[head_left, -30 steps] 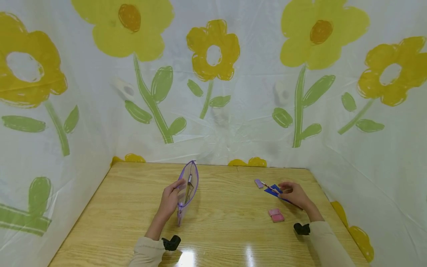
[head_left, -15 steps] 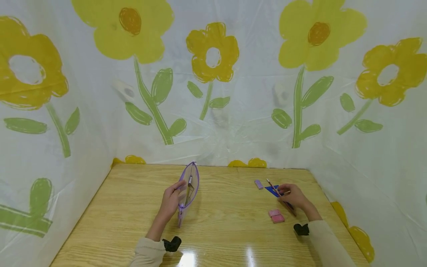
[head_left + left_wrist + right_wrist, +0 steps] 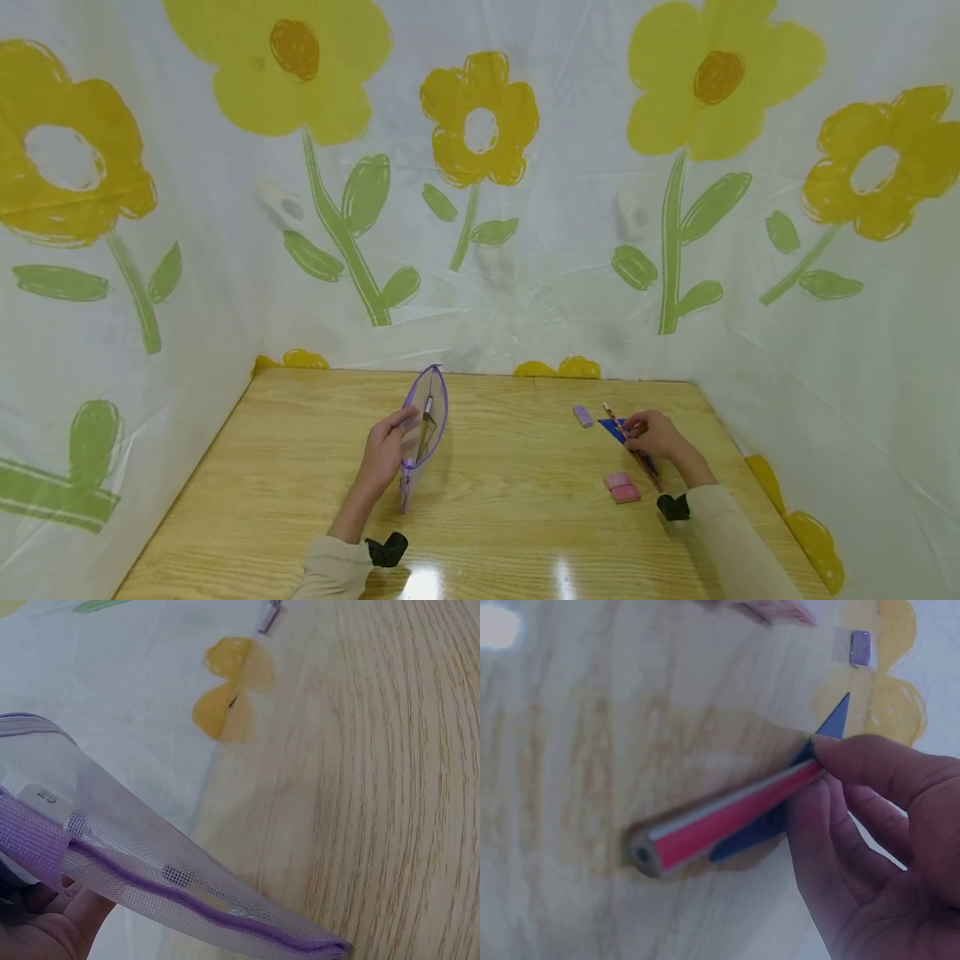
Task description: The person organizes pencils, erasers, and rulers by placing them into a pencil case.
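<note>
Head view: holding the left hand (image 3: pixel 383 450) and the right hand (image 3: pixel 662 439) well apart over a wooden table (image 3: pixel 517 467). Gripping a mesh pouch (image 3: pixel 180 859) with purple edging in the left hand, by the left side, left of centre. Turned on edge with mouth gaping, with slender items inside, too small to name. Cannot tell whether touching the table at the lower end.

Pinching a red-and-white pencil (image 3: pixel 735 814) between thumb and fingertips of the right hand, toward the right of the table. Pointed back toward the wrist camera with the flat end in the right wrist view, and slanted across a blue set square (image 3: pixel 759 832). Cannot tell whether touching the set square.

Joined there by a lilac block (image 3: pixel 582 416), just left of the pencil's far end, and by a two-tone pink block (image 3: pixel 624 492), left of the pencil and nearer the head camera. Dressed in cream sleeves (image 3: pixel 738 542), with a black mount (image 3: pixel 387 550) at each wrist. Backed by a white cloth (image 3: pixel 517 300) printed with yellow flowers
</note>
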A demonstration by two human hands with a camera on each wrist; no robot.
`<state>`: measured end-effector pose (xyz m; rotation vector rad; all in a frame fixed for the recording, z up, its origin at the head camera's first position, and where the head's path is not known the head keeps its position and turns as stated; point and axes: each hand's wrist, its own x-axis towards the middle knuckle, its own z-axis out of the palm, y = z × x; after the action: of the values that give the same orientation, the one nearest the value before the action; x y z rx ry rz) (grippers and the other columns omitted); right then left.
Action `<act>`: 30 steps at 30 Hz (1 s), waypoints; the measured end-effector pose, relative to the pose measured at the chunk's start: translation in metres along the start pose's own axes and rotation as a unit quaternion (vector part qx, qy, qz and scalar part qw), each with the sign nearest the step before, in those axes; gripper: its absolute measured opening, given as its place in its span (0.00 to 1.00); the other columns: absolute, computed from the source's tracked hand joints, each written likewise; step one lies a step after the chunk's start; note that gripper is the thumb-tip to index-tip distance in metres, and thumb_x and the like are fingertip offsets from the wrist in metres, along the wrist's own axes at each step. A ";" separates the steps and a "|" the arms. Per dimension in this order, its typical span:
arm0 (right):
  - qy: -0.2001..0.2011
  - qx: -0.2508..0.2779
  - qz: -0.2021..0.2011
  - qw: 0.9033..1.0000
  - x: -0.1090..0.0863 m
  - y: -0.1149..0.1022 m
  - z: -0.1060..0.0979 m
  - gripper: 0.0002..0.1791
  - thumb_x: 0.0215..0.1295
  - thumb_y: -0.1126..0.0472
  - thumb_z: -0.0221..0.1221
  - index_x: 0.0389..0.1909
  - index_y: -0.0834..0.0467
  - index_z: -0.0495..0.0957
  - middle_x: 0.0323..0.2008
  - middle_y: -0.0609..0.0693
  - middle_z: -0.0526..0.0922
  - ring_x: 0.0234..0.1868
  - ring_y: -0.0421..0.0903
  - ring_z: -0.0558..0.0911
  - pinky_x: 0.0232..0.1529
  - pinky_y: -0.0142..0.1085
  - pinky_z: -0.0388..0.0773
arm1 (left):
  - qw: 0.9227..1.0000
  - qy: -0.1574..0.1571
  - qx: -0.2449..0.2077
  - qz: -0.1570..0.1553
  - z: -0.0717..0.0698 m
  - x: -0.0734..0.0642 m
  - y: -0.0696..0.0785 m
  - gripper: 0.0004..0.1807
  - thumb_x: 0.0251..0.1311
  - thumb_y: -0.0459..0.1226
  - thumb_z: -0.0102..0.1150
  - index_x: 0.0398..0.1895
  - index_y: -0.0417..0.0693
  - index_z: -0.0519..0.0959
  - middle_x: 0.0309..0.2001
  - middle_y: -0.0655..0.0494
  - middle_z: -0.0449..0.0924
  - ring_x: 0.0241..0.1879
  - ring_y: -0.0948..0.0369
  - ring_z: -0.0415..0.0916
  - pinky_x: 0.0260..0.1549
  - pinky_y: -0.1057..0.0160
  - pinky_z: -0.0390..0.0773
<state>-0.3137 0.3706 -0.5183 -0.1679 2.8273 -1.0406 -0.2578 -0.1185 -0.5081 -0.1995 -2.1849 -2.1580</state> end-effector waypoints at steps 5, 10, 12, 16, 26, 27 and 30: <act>-0.018 0.012 0.014 1.000 0.001 -0.003 -0.002 0.18 0.58 0.72 0.65 0.50 0.75 0.78 0.34 0.59 0.84 0.30 0.47 0.83 0.27 0.40 0.85 | 1.000 0.002 0.001 0.002 -0.001 0.001 -0.001 0.26 0.74 0.25 0.27 0.71 0.22 0.62 0.71 0.27 0.64 0.70 0.35 0.64 0.67 0.41 0.72; -0.051 0.068 0.015 0.996 0.000 0.007 -0.005 0.23 0.62 0.70 0.61 0.56 0.79 0.73 0.37 0.62 0.82 0.32 0.46 0.83 0.30 0.39 0.87 | 1.000 0.001 0.003 -0.001 -0.001 0.000 -0.002 0.26 0.73 0.24 0.27 0.71 0.22 0.61 0.71 0.27 0.63 0.70 0.35 0.64 0.67 0.42 0.73; -0.061 0.101 0.018 0.993 0.000 0.012 -0.006 0.26 0.65 0.70 0.60 0.60 0.80 0.70 0.40 0.63 0.82 0.34 0.47 0.84 0.33 0.40 0.88 | 1.000 0.000 0.003 -0.002 0.000 0.000 -0.002 0.26 0.73 0.24 0.26 0.71 0.22 0.61 0.71 0.27 0.63 0.70 0.35 0.64 0.67 0.42 0.73; -0.069 0.147 0.017 0.987 0.000 0.020 -0.007 0.28 0.67 0.69 0.58 0.64 0.80 0.67 0.45 0.65 0.80 0.37 0.48 0.84 0.36 0.40 0.89 | 1.000 0.000 0.005 0.000 -0.001 0.000 -0.003 0.26 0.73 0.24 0.26 0.71 0.22 0.61 0.71 0.27 0.63 0.70 0.35 0.64 0.67 0.42 0.73; -0.027 0.186 0.013 0.982 -0.003 0.028 -0.006 0.31 0.67 0.70 0.59 0.68 0.78 0.63 0.55 0.73 0.76 0.41 0.46 0.83 0.39 0.37 0.88 | 1.000 0.008 0.007 0.001 0.000 -0.001 0.000 0.26 0.73 0.24 0.26 0.71 0.22 0.62 0.71 0.27 0.63 0.70 0.34 0.65 0.66 0.42 0.74; -0.023 0.185 0.012 0.982 -0.003 0.028 -0.006 0.32 0.67 0.69 0.60 0.68 0.78 0.63 0.56 0.73 0.76 0.41 0.46 0.84 0.39 0.36 0.88 | 1.000 0.007 0.007 0.003 0.000 -0.002 0.000 0.26 0.73 0.24 0.26 0.71 0.21 0.62 0.71 0.27 0.63 0.69 0.34 0.65 0.66 0.42 0.74; -0.013 0.181 -0.002 0.983 -0.004 0.030 -0.007 0.34 0.66 0.68 0.61 0.69 0.77 0.63 0.57 0.73 0.75 0.41 0.44 0.83 0.38 0.35 0.87 | 1.000 0.005 0.008 0.006 0.000 -0.003 0.001 0.26 0.73 0.24 0.26 0.70 0.21 0.62 0.71 0.26 0.63 0.69 0.34 0.65 0.66 0.42 0.74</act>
<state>-0.3126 0.3981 -0.5324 -0.1470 2.5588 -1.5144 -0.2552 -0.1185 -0.5079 -0.2002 -2.1890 -2.1293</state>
